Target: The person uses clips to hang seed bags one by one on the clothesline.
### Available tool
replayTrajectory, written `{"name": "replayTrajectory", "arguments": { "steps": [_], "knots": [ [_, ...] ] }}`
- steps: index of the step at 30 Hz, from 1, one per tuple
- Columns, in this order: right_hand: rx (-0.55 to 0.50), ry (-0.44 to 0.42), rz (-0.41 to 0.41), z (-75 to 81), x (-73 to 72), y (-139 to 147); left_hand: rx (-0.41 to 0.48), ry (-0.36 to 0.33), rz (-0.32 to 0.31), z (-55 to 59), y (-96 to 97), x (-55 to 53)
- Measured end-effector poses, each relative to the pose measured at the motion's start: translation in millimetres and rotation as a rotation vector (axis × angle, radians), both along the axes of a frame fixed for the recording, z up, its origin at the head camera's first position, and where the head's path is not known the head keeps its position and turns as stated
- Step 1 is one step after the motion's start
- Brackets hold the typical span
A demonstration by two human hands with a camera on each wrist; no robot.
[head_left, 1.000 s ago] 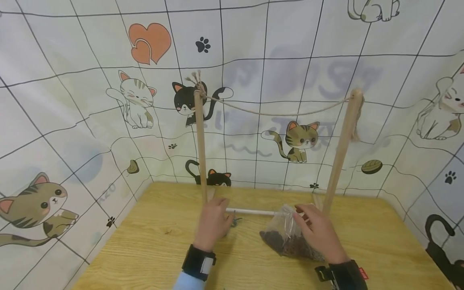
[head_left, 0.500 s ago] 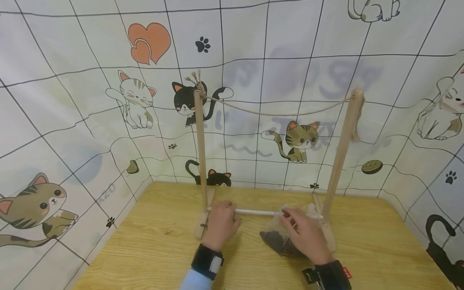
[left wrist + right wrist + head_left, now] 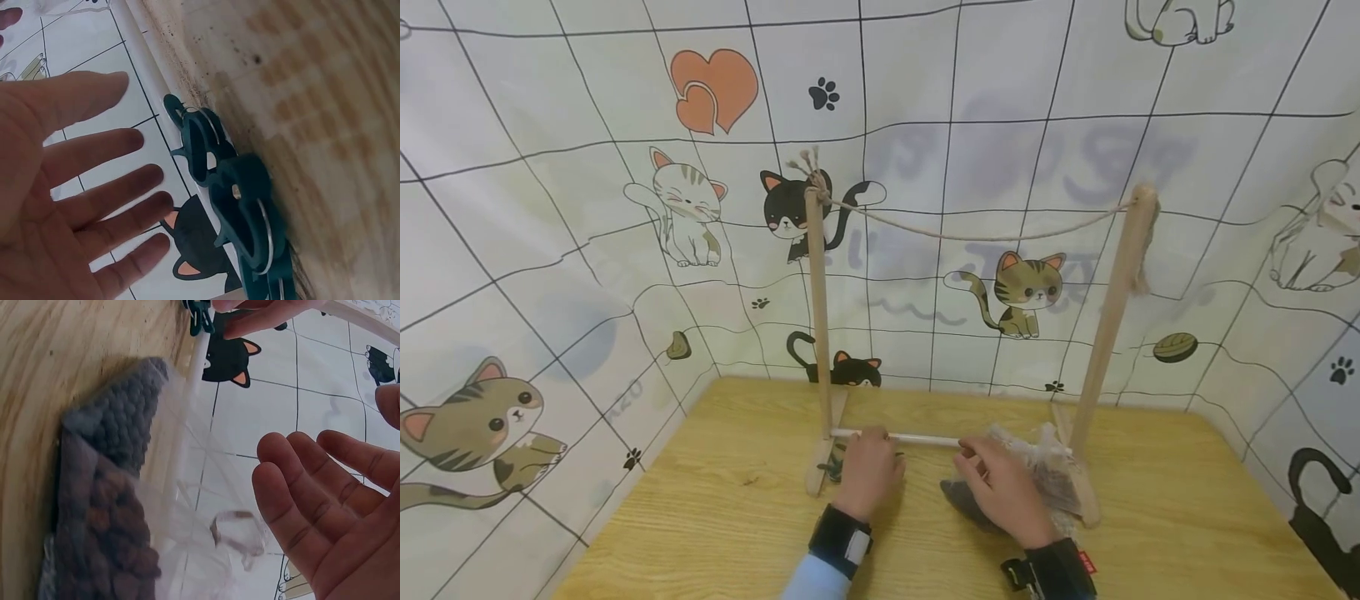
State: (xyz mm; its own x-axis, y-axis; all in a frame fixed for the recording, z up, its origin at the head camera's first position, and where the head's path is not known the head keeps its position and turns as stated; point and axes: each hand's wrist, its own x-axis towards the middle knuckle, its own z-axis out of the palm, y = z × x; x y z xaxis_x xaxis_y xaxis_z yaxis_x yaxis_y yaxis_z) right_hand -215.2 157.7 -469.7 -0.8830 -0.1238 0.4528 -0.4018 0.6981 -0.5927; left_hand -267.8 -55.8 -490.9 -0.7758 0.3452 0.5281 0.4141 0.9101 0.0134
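Observation:
My left hand is over the white rod, near the left post's foot. In the left wrist view its fingers are spread and hold nothing, beside several dark green plastic clips. My right hand is over the rod's middle, in front of clear plastic bags. Its fingers are slightly bent with nothing between them. One bag holds dark grey round pieces, another brown pieces. A bag's crumpled clear top drapes at the rod's right end; the hand partly covers the bags in the head view.
Two wooden posts, a left post and a right post, stand on flat wooden feet. A sagging cord joins their tops. The wooden table meets a cat-print cloth behind and at both sides.
Both hands have shifted: the left one to the right, uncovering the clips by the left foot, the right one to the left, uncovering more of the bags. The posts have stayed put.

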Motion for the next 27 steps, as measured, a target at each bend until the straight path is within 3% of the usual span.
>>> {"name": "replayTrajectory", "arguments": {
  "steps": [8,16,27],
  "knots": [
    [-0.017,-0.04,0.0,-4.0,-1.0,-6.6,-0.126,-0.063,0.055,-4.1,2.0,0.0],
    [-0.022,-0.098,0.024,-1.0,1.0,-7.1,-0.118,-0.142,0.048,-6.2,-0.2,-3.4],
    [-0.039,-0.076,0.028,-1.3,-0.1,-4.9,-0.101,-0.059,0.009,-9.0,-4.1,-3.2]
  ]
}}
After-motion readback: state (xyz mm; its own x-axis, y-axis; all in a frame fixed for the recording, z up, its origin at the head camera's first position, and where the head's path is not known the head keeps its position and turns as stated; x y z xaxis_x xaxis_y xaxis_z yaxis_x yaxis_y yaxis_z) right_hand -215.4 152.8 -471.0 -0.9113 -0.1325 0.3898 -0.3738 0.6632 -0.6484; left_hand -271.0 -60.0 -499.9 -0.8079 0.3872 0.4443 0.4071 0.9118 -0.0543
